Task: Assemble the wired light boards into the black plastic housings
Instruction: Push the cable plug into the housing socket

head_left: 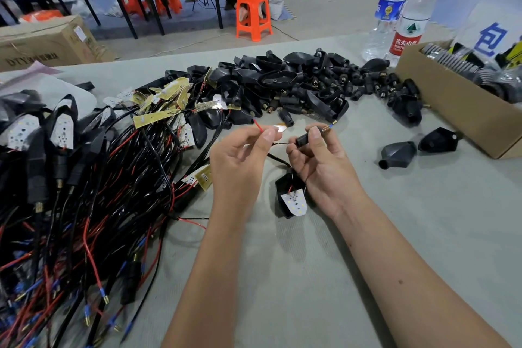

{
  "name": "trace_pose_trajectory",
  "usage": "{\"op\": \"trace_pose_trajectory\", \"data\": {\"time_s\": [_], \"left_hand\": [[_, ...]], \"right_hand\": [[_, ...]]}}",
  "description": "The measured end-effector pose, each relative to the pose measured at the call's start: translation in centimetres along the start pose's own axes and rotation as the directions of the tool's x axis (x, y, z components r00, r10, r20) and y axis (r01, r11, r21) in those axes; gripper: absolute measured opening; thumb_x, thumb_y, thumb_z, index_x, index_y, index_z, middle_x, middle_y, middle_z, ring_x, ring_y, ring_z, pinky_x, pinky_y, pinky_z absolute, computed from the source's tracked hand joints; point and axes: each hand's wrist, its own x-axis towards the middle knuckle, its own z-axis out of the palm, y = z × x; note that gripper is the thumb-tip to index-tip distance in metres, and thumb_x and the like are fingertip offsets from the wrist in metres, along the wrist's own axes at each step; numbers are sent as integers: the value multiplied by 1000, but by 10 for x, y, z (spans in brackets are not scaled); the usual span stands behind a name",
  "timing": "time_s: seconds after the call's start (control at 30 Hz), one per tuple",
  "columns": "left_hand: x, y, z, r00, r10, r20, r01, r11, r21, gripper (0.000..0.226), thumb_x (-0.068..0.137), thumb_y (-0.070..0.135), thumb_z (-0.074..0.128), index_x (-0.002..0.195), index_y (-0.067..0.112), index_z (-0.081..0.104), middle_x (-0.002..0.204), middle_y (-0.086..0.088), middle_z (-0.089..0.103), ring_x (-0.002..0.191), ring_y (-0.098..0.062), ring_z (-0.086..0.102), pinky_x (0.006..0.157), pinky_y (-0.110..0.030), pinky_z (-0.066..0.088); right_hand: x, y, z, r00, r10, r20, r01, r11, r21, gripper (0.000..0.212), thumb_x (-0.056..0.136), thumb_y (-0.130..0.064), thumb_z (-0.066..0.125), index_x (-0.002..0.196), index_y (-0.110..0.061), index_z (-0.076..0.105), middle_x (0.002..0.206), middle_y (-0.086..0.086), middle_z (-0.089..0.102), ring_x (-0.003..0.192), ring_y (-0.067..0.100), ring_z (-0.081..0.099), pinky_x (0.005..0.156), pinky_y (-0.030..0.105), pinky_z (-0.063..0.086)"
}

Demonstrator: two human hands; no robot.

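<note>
Threading a wired light board's leads through a black sleeve, with the board already seated in its housing.

A red wire (257, 125) is pinched between thumb and forefinger of the left hand (240, 155); next, it probably has to be fed into the sleeve. A black connector sleeve (306, 137) with a brass tip is gripped by the curled fingers of the right hand (316, 167). Just below that grip, the black housing (284, 192) hangs by its wires, the white LED board (295, 202) seated inside.
</note>
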Motion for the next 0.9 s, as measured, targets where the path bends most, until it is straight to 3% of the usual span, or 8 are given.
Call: {"op": "trace_pose_trajectory", "data": {"time_s": [0.1,0.23,0.3,0.4,0.47,0.6,0.8,0.9], "left_hand": [[-1,0,1,999,22,-42,-21,999,38,20,105,11,55,95,11,72,78,-6,76,78,-19,73,75,-22,54],[-4,-11,-1,995,101,2,-95,922,376,30,107,25,48,92,15,72,56,8,55,55,-11,51,56,-28,38],[-6,-15,-1,995,54,81,-87,860,503,34,105,31,46,89,15,72,57,9,54,58,-12,51,57,-35,39],[-7,-15,0,996,-1,85,-49,811,583,37,103,34,41,82,16,66,62,4,57,63,-17,52,58,-37,37],[-7,-15,1,999,-9,50,-20,836,549,27,104,28,43,91,19,65,59,6,55,59,-14,49,57,-33,36],[-3,-16,0,988,-71,-136,106,958,265,8,105,17,43,105,22,49,53,6,51,50,-9,46,54,-25,39],[3,-12,-9,981,-48,-187,90,971,223,26,107,27,44,87,17,60,65,0,68,61,-17,51,65,-40,42],[8,-4,-12,944,-162,-287,154,987,-48,29,107,20,48,88,16,70,72,2,72,68,-11,60,66,-28,49]], "right_hand": [[0,0,-1,1000,2,-21,-2,1000,26,6,103,-18,58,99,-15,62,73,5,69,73,19,71,69,22,60],[-1,4,1,1000,-6,25,7,1000,-30,5,99,-21,62,98,-16,65,87,13,67,75,19,69,67,22,59],[-2,6,2,998,-12,65,14,999,-42,7,94,-23,65,96,-16,66,89,15,67,75,20,70,67,21,59],[-4,7,4,995,-7,101,13,998,-59,8,89,-25,67,93,-17,68,84,12,69,76,19,73,68,20,59],[-3,7,4,996,3,89,2,998,-56,10,89,-25,67,94,-17,69,86,13,69,74,18,71,68,21,59],[-1,7,2,999,24,37,-23,1000,-14,8,91,-23,66,94,-17,68,87,15,69,75,19,71,64,21,58],[2,6,-1,1000,27,-9,-27,999,28,9,88,-24,69,93,-17,69,79,11,70,73,18,70,63,21,58],[3,6,-2,999,33,-7,-33,998,61,6,93,-21,65,94,-15,67,75,8,70,71,18,70,66,21,59]]}}
